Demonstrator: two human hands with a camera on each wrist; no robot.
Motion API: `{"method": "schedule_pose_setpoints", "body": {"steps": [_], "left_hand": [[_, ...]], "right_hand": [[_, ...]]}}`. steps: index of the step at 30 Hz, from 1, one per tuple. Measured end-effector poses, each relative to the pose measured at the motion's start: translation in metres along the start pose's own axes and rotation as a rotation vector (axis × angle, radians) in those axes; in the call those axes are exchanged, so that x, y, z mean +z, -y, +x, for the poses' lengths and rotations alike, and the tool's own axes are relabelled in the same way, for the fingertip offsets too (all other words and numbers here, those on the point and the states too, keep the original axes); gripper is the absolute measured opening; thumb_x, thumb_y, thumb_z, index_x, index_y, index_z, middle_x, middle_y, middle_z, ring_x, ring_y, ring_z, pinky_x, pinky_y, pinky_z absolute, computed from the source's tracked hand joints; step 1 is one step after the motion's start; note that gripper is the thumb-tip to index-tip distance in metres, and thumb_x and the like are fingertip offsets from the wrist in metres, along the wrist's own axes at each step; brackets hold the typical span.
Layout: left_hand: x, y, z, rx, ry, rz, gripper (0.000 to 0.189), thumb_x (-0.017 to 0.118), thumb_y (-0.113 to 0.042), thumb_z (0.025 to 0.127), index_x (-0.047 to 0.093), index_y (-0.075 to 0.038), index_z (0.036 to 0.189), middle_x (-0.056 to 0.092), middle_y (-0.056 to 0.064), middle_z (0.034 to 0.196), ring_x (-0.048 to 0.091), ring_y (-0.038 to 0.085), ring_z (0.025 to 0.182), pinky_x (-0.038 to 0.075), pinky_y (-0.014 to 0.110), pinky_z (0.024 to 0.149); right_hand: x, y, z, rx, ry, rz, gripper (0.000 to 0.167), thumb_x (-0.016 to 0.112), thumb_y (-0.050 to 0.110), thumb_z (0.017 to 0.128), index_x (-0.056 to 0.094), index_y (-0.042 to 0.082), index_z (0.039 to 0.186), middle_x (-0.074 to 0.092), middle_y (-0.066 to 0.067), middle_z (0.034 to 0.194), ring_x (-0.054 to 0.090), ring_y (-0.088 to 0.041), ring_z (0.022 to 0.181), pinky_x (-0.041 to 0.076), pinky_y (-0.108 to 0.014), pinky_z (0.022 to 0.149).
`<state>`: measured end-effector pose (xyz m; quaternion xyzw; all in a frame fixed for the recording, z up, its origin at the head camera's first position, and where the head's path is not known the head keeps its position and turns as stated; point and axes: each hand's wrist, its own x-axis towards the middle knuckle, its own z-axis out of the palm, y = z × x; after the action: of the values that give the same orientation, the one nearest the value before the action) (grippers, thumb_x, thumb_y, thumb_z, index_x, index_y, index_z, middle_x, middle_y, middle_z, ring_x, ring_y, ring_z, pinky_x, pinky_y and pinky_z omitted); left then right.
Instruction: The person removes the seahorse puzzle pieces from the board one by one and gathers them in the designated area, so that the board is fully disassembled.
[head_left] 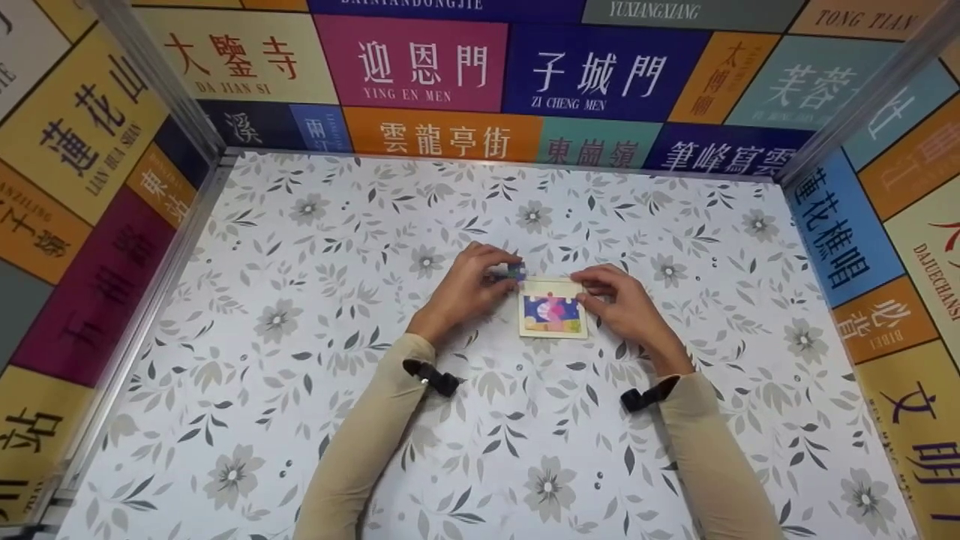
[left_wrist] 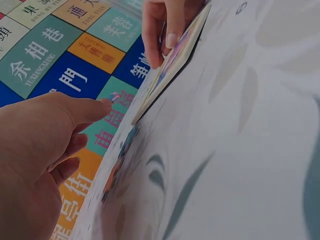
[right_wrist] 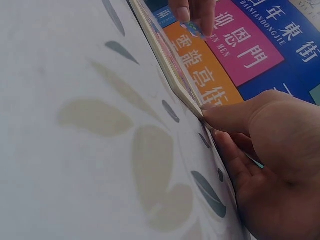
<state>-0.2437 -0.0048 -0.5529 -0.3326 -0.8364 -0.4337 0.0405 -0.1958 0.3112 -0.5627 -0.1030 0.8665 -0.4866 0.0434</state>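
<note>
A small square jigsaw puzzle board [head_left: 534, 287] with a pale frame lies on the table, part of its colourful picture filled in along the lower side. My left hand [head_left: 466, 291] is at the board's upper left and pinches a small blue puzzle piece [right_wrist: 194, 29] between thumb and fingers. My right hand [head_left: 621, 301] grips the board's right edge; in the right wrist view the thumb [right_wrist: 227, 117] presses the corner, fingers beside and below it. Loose puzzle pieces [left_wrist: 119, 162] lie flat beyond the board in the left wrist view, mostly hidden by my left hand in the head view.
A white tablecloth [head_left: 517, 442] with grey flowers and leaves covers the table. Upright panels with coloured lettered blocks [head_left: 420, 67] enclose the back and both sides. Black camera straps [head_left: 431, 377] are worn on both wrists.
</note>
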Motion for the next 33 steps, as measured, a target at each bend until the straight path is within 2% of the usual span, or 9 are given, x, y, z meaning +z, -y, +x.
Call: {"method": "schedule_pose_setpoints", "body": {"steps": [11, 19, 26, 29, 33], "left_hand": [[-0.031, 0.021, -0.024, -0.074, -0.05, 0.008, 0.032, 0.083, -0.02, 0.097, 0.079, -0.013, 0.128, 0.078, 0.003, 0.128, 0.065, 0.025, 0.123, 0.05, 0.043, 0.111], [-0.044, 0.036, -0.038, -0.139, -0.076, -0.066, 0.029, 0.082, -0.014, 0.097, 0.08, -0.011, 0.126, 0.078, 0.008, 0.117, 0.07, 0.025, 0.103, 0.056, 0.04, 0.094], [-0.049, 0.046, -0.045, -0.212, -0.028, -0.133, 0.029, 0.083, -0.013, 0.096, 0.08, -0.011, 0.125, 0.076, 0.009, 0.113, 0.069, 0.023, 0.102, 0.055, 0.034, 0.092], [-0.051, 0.048, -0.049, -0.23, 0.004, -0.157, 0.028, 0.083, -0.014, 0.097, 0.08, -0.011, 0.125, 0.075, 0.008, 0.116, 0.068, 0.022, 0.106, 0.056, 0.035, 0.096], [-0.055, 0.049, -0.056, -0.236, 0.022, -0.192, 0.027, 0.082, -0.012, 0.097, 0.08, -0.012, 0.124, 0.076, 0.004, 0.121, 0.069, 0.02, 0.115, 0.055, 0.038, 0.105]], "right_hand": [[-0.001, 0.001, 0.0, -0.002, 0.005, -0.005, 0.034, 0.076, 0.011, 0.102, 0.074, 0.011, 0.135, 0.067, -0.01, 0.138, 0.067, -0.027, 0.126, 0.051, -0.011, 0.101], [0.0, 0.0, -0.001, -0.004, 0.003, 0.018, 0.033, 0.076, 0.012, 0.102, 0.074, 0.01, 0.135, 0.066, -0.011, 0.139, 0.067, -0.028, 0.127, 0.051, -0.011, 0.101], [0.002, -0.001, -0.001, -0.013, -0.004, 0.02, 0.034, 0.075, 0.01, 0.102, 0.073, 0.005, 0.136, 0.065, -0.016, 0.141, 0.066, -0.033, 0.129, 0.055, -0.029, 0.108], [0.001, -0.001, 0.0, -0.008, 0.002, 0.013, 0.033, 0.075, 0.011, 0.103, 0.073, 0.007, 0.136, 0.065, -0.013, 0.14, 0.066, -0.03, 0.129, 0.055, -0.026, 0.109], [0.0, -0.001, 0.0, -0.005, 0.004, 0.007, 0.033, 0.075, 0.012, 0.102, 0.074, 0.009, 0.136, 0.066, -0.011, 0.14, 0.066, -0.028, 0.128, 0.053, -0.017, 0.106]]}}
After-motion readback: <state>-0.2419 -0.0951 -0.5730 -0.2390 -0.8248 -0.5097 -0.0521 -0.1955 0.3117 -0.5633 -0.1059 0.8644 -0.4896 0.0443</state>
